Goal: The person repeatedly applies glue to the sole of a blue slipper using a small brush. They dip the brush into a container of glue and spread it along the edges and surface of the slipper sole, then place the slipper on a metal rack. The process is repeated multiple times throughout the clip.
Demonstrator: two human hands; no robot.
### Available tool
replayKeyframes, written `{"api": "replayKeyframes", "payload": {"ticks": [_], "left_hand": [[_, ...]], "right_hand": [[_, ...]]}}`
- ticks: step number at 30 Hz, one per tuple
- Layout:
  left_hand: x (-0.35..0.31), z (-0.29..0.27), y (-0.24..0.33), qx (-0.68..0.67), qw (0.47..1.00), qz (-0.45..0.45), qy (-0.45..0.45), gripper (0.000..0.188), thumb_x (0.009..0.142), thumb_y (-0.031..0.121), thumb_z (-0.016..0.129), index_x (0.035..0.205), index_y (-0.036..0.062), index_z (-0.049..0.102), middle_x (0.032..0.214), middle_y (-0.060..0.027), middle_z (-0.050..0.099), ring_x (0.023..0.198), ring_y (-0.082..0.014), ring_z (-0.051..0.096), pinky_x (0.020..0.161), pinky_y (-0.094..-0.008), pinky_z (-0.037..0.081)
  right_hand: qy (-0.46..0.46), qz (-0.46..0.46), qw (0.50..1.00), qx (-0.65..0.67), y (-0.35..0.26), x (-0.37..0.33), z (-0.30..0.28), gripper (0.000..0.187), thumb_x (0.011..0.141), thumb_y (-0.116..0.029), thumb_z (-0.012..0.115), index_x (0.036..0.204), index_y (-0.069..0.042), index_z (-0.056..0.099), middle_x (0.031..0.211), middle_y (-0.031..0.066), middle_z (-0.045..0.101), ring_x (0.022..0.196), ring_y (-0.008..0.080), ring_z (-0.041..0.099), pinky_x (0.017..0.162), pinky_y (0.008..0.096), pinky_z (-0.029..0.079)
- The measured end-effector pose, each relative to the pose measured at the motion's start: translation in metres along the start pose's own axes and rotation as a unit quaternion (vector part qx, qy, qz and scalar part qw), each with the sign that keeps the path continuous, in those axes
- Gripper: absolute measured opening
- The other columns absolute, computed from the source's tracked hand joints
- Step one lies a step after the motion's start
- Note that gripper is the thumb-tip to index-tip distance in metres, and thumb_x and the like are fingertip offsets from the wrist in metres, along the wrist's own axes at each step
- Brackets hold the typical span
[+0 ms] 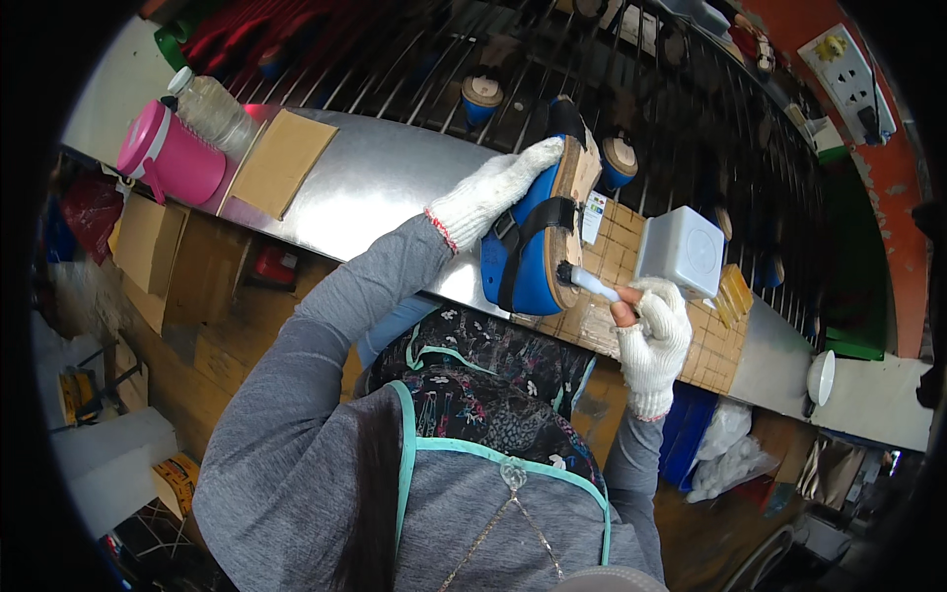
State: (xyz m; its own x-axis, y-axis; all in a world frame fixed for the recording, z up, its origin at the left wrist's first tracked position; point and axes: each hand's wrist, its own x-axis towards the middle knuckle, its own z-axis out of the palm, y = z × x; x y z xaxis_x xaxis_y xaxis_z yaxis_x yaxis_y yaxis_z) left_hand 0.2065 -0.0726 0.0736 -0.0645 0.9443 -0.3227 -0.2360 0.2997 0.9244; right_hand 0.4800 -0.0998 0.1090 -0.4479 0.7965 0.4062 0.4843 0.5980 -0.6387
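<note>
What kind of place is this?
Probably a shoemaking workshop: the gloved left hand holds a blue shoe form with black straps, the right hand holds a brush at its sole, and similar blue forms sit by the metal rack.

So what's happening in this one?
A person in white knit gloves grips a strapped blue shoe form in the left hand. The right hand holds a pale-handled brush, its dark bristles at the near end of the form's underside. A white container stands close by; more forms sit on the rack behind.
</note>
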Motion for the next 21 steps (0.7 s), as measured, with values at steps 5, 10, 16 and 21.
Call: {"api": "replayKeyframes", "payload": {"ticks": [5, 10, 16, 21], "left_hand": [[0.001, 0.013, 0.008, -0.024, 0.996, -0.078, -0.036, 0.104, 0.085, 0.082, 0.049, 0.152, 0.0027, 0.038, 0.142, -0.0261, 0.050, 0.131, -0.0356, 0.051, 0.107, -0.0477, 0.044], [-0.019, 0.021, 0.010, -0.106, 0.987, -0.077, -0.098, 0.090, 0.090, 0.080, 0.045, 0.148, 0.0102, 0.047, 0.145, -0.0147, 0.052, 0.130, -0.0197, 0.051, 0.109, -0.0370, 0.042], [-0.038, 0.013, 0.001, -0.053, 0.967, 0.062, -0.243, 0.057, 0.100, 0.051, 0.056, 0.142, 0.0128, 0.051, 0.130, -0.0165, 0.062, 0.113, -0.0231, 0.065, 0.099, -0.0375, 0.054], [-0.032, -0.002, -0.037, -0.228, 0.835, -0.059, -0.497, 0.069, 0.098, 0.051, 0.056, 0.144, 0.0015, 0.043, 0.123, -0.0362, 0.057, 0.102, -0.0413, 0.069, 0.085, -0.0531, 0.061]], "right_hand": [[-0.009, -0.015, 0.999, 0.034, 0.004, 0.008, -0.007, 0.020, 0.077, -0.011, 0.081, 0.096, -0.005, 0.076, 0.092, 0.0106, 0.068, 0.090, 0.0254, 0.062, 0.080, 0.0356, 0.048], [-0.031, -0.044, 0.995, 0.084, -0.002, 0.026, -0.006, 0.021, 0.077, -0.010, 0.081, 0.096, -0.005, 0.076, 0.092, 0.0105, 0.068, 0.090, 0.0248, 0.062, 0.078, 0.0348, 0.050], [-0.113, -0.113, 0.982, 0.099, -0.012, 0.063, 0.002, 0.022, 0.075, -0.009, 0.081, 0.096, -0.006, 0.078, 0.092, 0.0082, 0.069, 0.091, 0.0237, 0.062, 0.077, 0.0344, 0.050], [-0.196, -0.164, 0.958, 0.133, -0.021, 0.096, 0.015, 0.022, 0.075, -0.015, 0.081, 0.095, -0.007, 0.078, 0.090, 0.0072, 0.069, 0.088, 0.0228, 0.061, 0.080, 0.0345, 0.047]]}}
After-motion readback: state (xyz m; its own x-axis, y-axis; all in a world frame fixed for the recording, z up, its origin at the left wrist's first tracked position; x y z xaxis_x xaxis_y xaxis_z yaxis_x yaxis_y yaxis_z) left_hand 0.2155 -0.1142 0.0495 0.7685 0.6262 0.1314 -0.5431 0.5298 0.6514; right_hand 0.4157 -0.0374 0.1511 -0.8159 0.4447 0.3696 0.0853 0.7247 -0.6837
